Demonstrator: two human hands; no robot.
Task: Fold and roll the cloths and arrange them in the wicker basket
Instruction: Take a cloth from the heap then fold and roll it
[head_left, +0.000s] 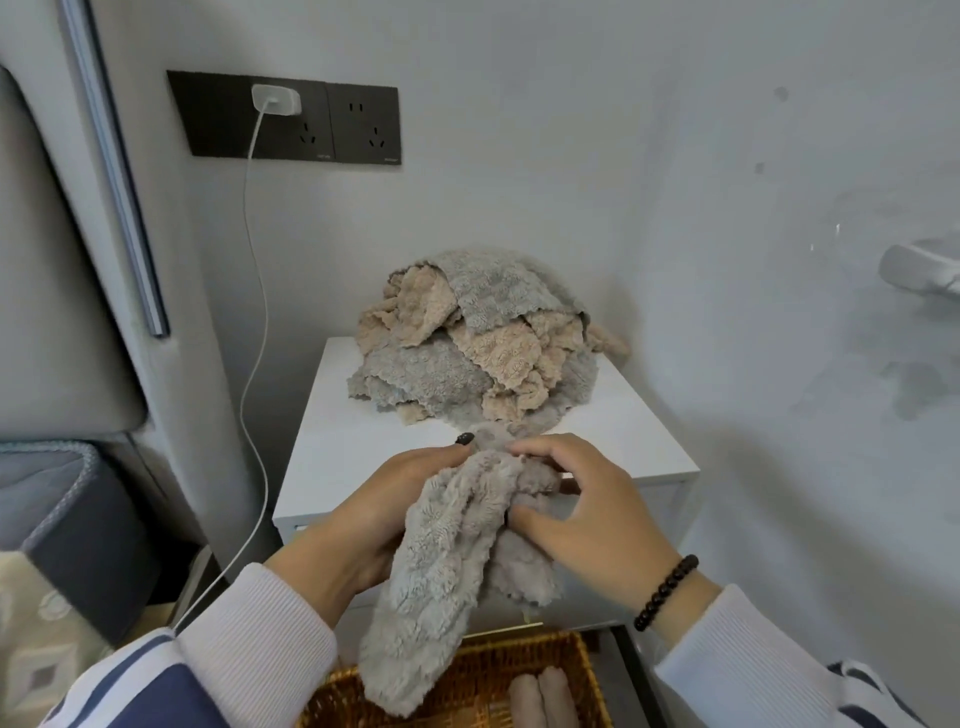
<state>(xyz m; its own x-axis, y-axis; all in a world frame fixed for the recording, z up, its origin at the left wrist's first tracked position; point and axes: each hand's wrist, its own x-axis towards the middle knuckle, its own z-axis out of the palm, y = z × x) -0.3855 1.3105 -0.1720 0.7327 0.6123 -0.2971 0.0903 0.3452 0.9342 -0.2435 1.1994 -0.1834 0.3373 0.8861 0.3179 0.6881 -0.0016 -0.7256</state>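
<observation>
A grey fluffy cloth (436, 577) hangs bunched between both hands over the front edge of the white cabinet (358, 447). My left hand (379, 514) grips its upper left side, thumb on top. My right hand (576, 509) pinches its top with curled fingers. The cloth's lower end dangles into the wicker basket (483, 670) below. Two rolled beige cloths (543, 699) lie side by side in the basket. A heap of grey and beige cloths (478, 343) sits at the back of the cabinet top.
A white charger (276, 100) is plugged into a dark wall socket panel (358, 127), its cable (254, 332) hanging down left of the cabinet. A bed with grey bedding (62, 499) stands at the left. A wall closes off the right side.
</observation>
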